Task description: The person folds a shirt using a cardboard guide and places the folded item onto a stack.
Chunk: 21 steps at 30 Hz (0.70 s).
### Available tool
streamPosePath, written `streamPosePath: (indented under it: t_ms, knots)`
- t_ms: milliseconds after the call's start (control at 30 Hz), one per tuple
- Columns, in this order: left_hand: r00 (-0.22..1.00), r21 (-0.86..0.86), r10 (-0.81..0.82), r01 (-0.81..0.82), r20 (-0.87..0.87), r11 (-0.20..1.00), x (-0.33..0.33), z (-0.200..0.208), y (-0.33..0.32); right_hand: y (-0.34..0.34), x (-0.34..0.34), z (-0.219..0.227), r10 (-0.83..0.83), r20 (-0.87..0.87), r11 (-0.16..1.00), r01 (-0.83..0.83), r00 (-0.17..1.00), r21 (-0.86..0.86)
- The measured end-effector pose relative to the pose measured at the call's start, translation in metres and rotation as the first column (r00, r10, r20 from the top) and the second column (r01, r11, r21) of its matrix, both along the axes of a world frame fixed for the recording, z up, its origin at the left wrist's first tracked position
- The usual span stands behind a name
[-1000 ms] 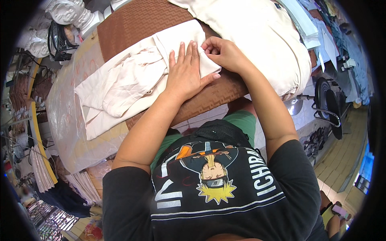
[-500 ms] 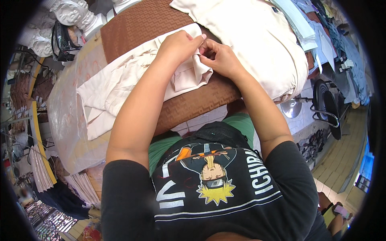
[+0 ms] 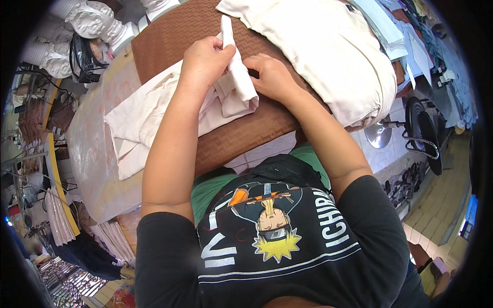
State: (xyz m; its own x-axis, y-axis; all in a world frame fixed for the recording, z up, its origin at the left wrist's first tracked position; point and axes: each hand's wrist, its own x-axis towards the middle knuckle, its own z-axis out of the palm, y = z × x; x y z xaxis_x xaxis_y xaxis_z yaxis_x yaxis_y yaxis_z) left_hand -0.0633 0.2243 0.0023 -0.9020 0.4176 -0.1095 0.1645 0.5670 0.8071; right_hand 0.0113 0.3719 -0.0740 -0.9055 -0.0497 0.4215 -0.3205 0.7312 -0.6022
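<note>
A cream cloth garment lies lengthwise across the left part of the brown patterned cover, its surface wrinkled. My left hand is closed on the folded end of this garment, with the thumb over the fold, and lifts a narrow strip of it upright. Close by on the right, my right hand is beside the fold, with a gap between thumb and forefinger and no cloth visible in it. Its other fingers are partly hidden. A pile of cream garments lies beyond my right hand.
Clear plastic sheeting covers the table's left side. White ornate pedestals and a black bag stand at the back left. Light-blue garments are heaped at the far right, above a black round-seated stool.
My left hand has moved left and raised the garment's folded end upright. My right hand, earlier pinching the cloth's edge beside the left, has come away from it.
</note>
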Motion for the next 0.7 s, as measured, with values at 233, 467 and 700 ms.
streamPosePath:
  t_ms: [233, 467, 700]
  knots:
    - [0.996, 0.092, 0.084, -0.082, -0.013, 0.992, 0.005, 0.009, -0.009, -0.016, -0.002, 0.006, -0.081, 0.068, 0.993, 0.074, 0.994, 0.095]
    - [0.998, 0.128, 0.01, -0.002, -0.063, 0.992, 0.007, -0.024, 0.016, 0.014, 0.038, 0.026, -0.149, 0.363, 0.981, 0.091, 0.92, 0.171]
    - [0.955, -0.018, -0.046, 0.043, -0.293, 0.999, 0.022, -0.035, 0.004, 0.064, 0.087, 0.042, -0.265, 0.474, 0.956, 0.294, 0.84, 0.015]
